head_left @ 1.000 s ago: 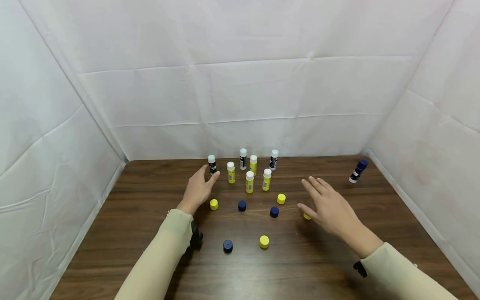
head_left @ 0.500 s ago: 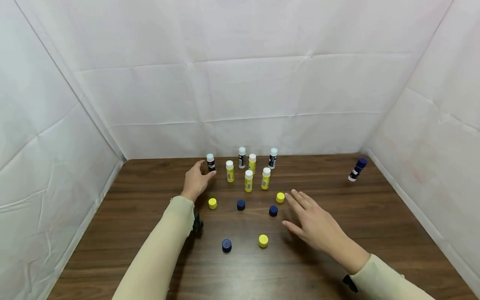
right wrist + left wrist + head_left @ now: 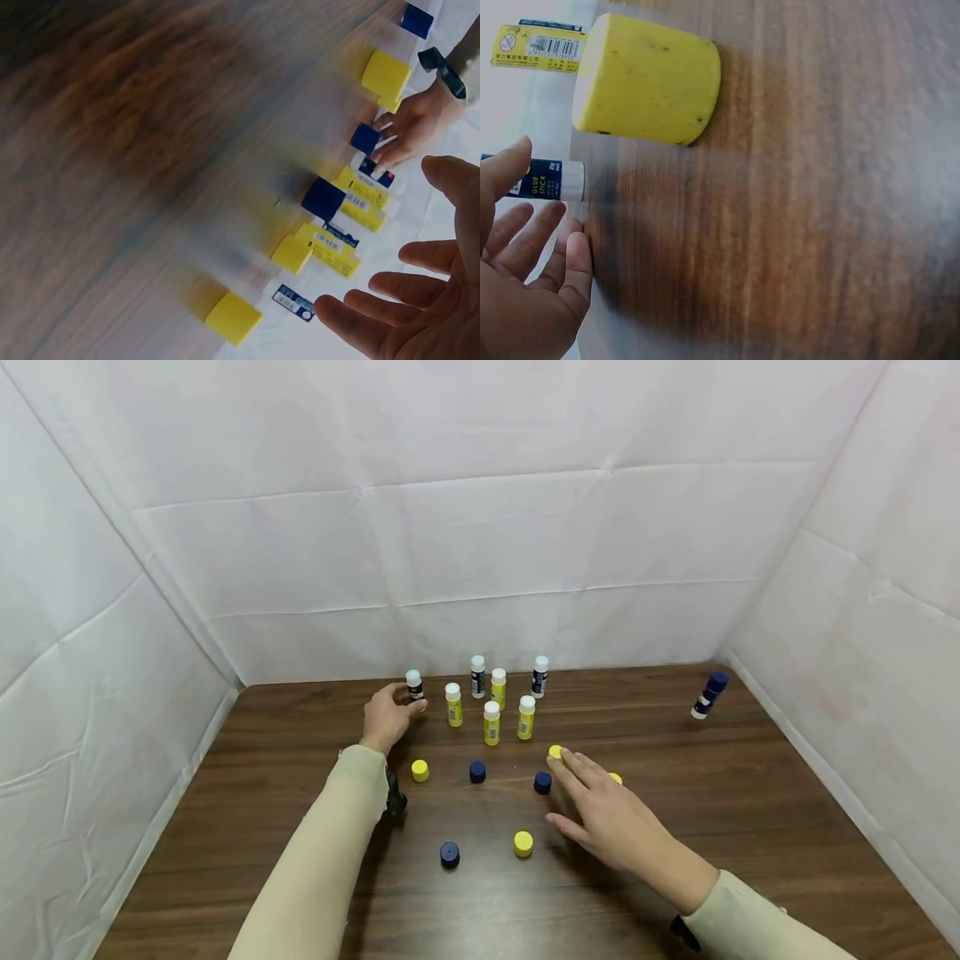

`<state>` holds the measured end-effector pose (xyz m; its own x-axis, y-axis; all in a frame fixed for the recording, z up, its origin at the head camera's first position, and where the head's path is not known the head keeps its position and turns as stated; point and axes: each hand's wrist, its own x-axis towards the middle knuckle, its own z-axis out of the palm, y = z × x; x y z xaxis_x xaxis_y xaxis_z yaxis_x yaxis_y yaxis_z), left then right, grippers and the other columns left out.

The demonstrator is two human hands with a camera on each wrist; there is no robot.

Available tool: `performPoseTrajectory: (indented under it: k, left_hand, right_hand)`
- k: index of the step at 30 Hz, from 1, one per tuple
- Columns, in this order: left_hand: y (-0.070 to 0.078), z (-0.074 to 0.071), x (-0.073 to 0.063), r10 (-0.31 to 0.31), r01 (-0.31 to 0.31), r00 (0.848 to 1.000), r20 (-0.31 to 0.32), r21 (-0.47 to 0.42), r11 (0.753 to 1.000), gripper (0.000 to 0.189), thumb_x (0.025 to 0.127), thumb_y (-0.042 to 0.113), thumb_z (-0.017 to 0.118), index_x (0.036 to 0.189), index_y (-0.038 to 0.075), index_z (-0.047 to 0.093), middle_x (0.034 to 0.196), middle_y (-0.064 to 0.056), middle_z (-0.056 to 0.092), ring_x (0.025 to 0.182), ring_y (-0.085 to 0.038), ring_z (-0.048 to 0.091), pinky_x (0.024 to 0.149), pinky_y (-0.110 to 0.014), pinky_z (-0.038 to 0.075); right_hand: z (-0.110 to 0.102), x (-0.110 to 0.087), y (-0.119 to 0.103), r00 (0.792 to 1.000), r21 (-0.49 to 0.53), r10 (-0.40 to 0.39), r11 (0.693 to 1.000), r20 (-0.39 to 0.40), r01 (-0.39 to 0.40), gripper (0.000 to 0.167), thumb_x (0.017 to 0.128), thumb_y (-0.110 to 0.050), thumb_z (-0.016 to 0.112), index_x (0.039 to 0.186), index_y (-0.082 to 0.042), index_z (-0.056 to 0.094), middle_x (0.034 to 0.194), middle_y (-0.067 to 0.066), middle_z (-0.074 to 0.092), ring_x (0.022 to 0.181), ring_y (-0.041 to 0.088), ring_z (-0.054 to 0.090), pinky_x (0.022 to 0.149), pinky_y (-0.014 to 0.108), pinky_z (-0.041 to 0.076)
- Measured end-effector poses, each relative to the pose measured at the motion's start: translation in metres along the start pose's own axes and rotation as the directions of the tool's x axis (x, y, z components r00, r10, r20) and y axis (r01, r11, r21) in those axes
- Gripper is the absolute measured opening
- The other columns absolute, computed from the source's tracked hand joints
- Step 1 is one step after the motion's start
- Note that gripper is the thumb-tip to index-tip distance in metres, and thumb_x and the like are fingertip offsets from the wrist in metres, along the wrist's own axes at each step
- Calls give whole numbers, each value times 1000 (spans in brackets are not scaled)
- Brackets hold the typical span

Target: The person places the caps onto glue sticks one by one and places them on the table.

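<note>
My left hand (image 3: 387, 720) is around a dark-blue-labelled glue stick (image 3: 414, 680) standing uncapped end down at the back left, thumb on its near side and fingers on the far side. The left wrist view has that glue stick (image 3: 546, 178) between thumb and fingers, which look loose. Flat and spread, my right hand (image 3: 603, 814) hovers over the table, its fingertips overlapping a yellow cap (image 3: 556, 751) in the head view. A navy cap (image 3: 542, 782) lies just left of those fingers. Another yellow cap (image 3: 616, 777) is partly hidden behind the hand.
Several yellow glue sticks (image 3: 526, 720) and dark-blue ones (image 3: 477, 677) stand at the back middle. A navy-capped glue stick (image 3: 709, 695) stands at the far right. Loose caps, such as a yellow cap (image 3: 522, 843) and a navy cap (image 3: 449, 854), lie in front. White cloth walls (image 3: 480, 543) enclose the table.
My right hand has moved left, from beside the rightmost yellow cap to the yellow cap nearer the middle. My left hand has come closer around the dark-blue glue stick.
</note>
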<state>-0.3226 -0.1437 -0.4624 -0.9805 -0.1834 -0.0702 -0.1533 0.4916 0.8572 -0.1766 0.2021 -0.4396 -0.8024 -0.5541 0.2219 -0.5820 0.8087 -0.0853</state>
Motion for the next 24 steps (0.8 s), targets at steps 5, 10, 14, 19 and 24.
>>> performPoseTrajectory:
  k: [5, 10, 14, 19, 24]
  left_hand:
    - [2, 1, 2, 14, -14, 1000, -15, 15, 1000, 57, 98, 26, 70, 148, 8, 50, 140, -14, 60, 132, -35, 51, 109, -53, 43]
    - [3, 3, 6, 15, -15, 999, -28, 31, 999, 51, 99, 26, 69, 144, 7, 54, 138, -15, 61, 129, -35, 54, 105, -51, 47]
    - [4, 3, 8, 27, -25, 999, -39, 54, 998, 46, 100, 25, 69, 140, 6, 57, 134, -15, 62, 125, -35, 56, 101, -50, 49]
    - [5, 3, 9, 36, -34, 999, -32, 72, 997, 44, 100, 25, 68, 138, 5, 58, 134, -16, 62, 123, -35, 58, 99, -49, 51]
    - [4, 4, 8, 22, -20, 1000, -23, 81, 996, 45, 100, 25, 68, 139, 5, 58, 136, -16, 61, 124, -35, 57, 100, -50, 50]
  right_hand:
    - [2, 4, -4, 1000, 16, -10, 1000, 27, 9, 74, 97, -45, 69, 154, -6, 43, 155, 21, 44, 141, 37, 45, 108, 51, 45]
    - [7, 5, -5, 999, 20, -16, 1000, 41, 15, 73, 97, -42, 69, 155, -8, 43, 156, 19, 43, 141, 36, 46, 108, 51, 45]
    - [10, 6, -5, 999, 13, -29, 1000, 27, 29, 72, 96, -41, 71, 154, -7, 44, 155, 20, 44, 139, 37, 48, 108, 51, 46]
    - [13, 6, -5, 999, 10, -35, 999, 20, 35, 70, 95, -38, 73, 152, -7, 46, 154, 20, 45, 138, 37, 49, 107, 51, 47]
    - [17, 6, -5, 999, 12, -45, 999, 22, 44, 69, 95, -35, 74, 151, -6, 48, 153, 22, 45, 138, 37, 49, 107, 51, 47]
